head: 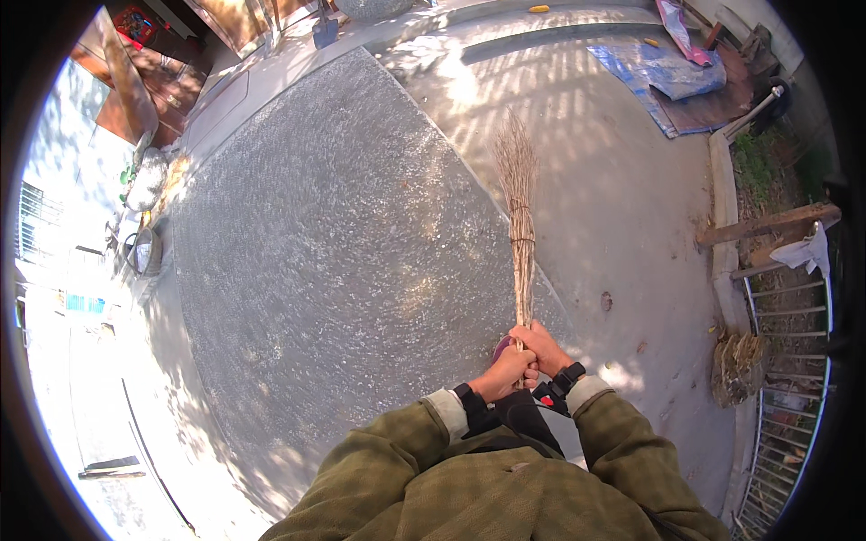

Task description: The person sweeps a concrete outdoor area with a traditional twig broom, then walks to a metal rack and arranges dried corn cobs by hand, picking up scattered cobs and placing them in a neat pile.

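Observation:
A twig broom (522, 250) extends away from my body, its bristles fanned out at the far end and bound with ties partway down. My left hand (506, 375) is closed around the butt of its handle. Just above, my right hand (541, 347) grips the same handle, touching the left. Under the broom lies the border between a large grey rectangle (304, 257) strewn with small pale bits and plain concrete (629, 223). Whether the bristles touch the ground is hard to tell. Part of a purple shoe (501, 347) shows beside my hands.
A metal railing (788, 389) and a low kerb (725, 203) run along the right, with a wooden beam (768, 225) jutting inward. Blue sheeting (629, 78) lies at the far right. A shovel (325, 30) stands at the back; a basket (144, 251) sits left.

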Demonstrator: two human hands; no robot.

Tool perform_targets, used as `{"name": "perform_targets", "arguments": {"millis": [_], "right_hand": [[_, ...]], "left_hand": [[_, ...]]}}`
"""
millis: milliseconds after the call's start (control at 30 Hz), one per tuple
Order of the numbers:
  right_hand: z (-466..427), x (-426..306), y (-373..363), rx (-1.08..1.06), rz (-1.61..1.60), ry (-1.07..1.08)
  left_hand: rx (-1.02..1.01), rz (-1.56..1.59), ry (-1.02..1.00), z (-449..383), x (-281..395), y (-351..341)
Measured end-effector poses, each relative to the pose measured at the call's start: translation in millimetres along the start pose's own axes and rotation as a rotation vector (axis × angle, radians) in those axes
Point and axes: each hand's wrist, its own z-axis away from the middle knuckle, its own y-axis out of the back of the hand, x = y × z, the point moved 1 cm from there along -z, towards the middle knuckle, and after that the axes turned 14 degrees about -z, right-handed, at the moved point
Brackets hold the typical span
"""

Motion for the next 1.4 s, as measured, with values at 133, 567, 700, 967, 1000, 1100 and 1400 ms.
{"name": "perform_targets", "arguments": {"millis": [133, 567, 700, 967, 1000, 1100, 1400], "right_hand": [[-21.9, -48.0, -18.3, -0.049, 0.075, 0.024], [-113.5, -143.0, -30.9, 0.037, 0.106, 0.054], [-168.3, -201.2, -39.7, 0.034, 0.130, 0.041], [-358.8, -313.7, -99.9, -0.018, 0.173, -0.080], [-379.3, -322.6, -103.6, -0.021, 0.204, -0.099], [-409.8, -338.8, -104.5, -0.058, 0.136, -0.117], [-212.0, -353.1, -119.0, 0.296, -0.064, -0.240]], "left_hand": [[0.088, 0.012, -0.094, -5.3, 45.8, -8.9], [0.021, 0.039, -0.054, -65.0, 163.1, 19.3], [-0.042, 0.099, -0.069, -104.2, 231.7, 42.7], [0.012, 0.241, -0.092, -181.2, 401.6, 143.7], [-0.027, 0.276, -0.129, -192.3, 415.3, 156.0], [-0.088, 0.421, 0.003, -220.2, 441.5, 180.0], [-0.221, 0.255, 0.462, -109.0, 425.7, 43.0]]}}
